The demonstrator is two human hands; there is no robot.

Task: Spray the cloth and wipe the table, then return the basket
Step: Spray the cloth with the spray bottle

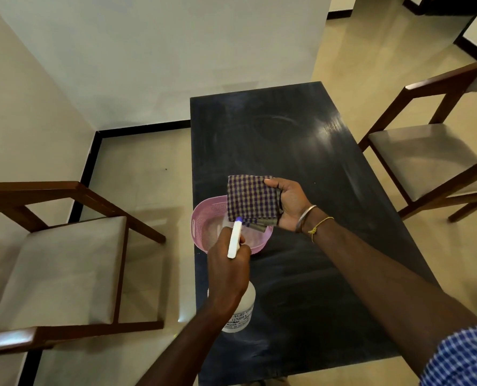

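two hands meet over the near left part of a dark table (329, 168). the left hand (227, 274) is wrapped round the neck of a white spray bottle (244, 305), whose nozzle (235, 238), blue at the tip, points at the cloth (249, 197). the right hand (290, 204) grips that folded, purple-checked cloth by its right edge, thumb on the front and fingers behind, holding it flat toward the nozzle. from this angle the nozzle tip overlaps the cloth's lower edge; whether the two touch cannot be told. below them a pink basket (201, 224) sits on the table at its left edge, partly hidden by the cloth and the left hand. a metal bangle (305, 218) and a yellow thread (319, 227) circle the right wrist, and a blue-checked sleeve (462, 358) shows at the lower right. pale smears streak the table top. wooden chairs with light seats stand on the cream floor, one to the left (64, 260) and one to the right (426, 157) of the table.
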